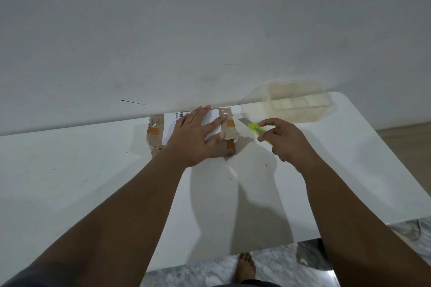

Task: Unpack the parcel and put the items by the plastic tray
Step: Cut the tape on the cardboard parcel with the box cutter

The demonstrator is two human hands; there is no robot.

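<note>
On my feed a plain white wall (210, 18) fills the upper half of the frame, marked by a dark streak (134, 102) left of centre. Below it a white counter (70, 182) with a rounded far-right corner spans the width. I see grey marbled floor (210, 270) at the bottom edge and a wood-toned strip (405, 140) at far right.

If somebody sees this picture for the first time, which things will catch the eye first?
The neon yellow utility knife, blade out, stands out first, held in the right hand just right of the taped cardboard parcel. The left hand lies flat on top of that parcel, at the far edge of the white table. A clear plastic tray sits at the table's far right corner.
</note>
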